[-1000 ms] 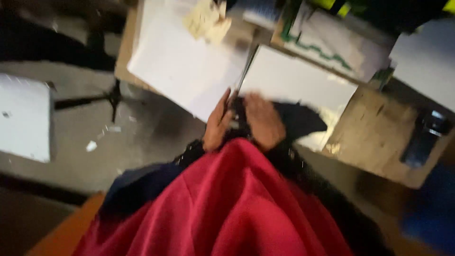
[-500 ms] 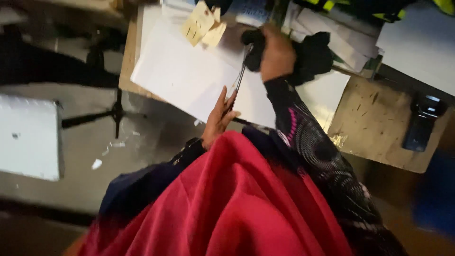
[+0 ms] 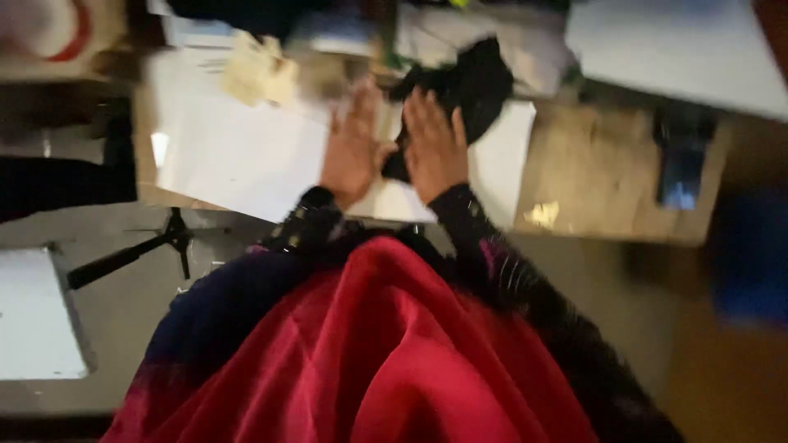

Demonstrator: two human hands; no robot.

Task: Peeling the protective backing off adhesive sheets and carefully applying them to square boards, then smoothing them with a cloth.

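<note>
Both hands lie flat and spread on the tabletop [image 3: 607,176], side by side, fingers pointing far. The left hand [image 3: 355,146] rests on the white sheet [image 3: 238,156]. The right hand [image 3: 433,143] presses on the near edge of the black cloth [image 3: 472,82], which stretches away to the far right of it. So the right hand is nearer the cloth; neither hand pinches anything.

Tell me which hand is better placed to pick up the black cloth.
Right, probably. The right hand lies flat touching the black cloth; the left hand rests beside it on the white sheet.
</note>
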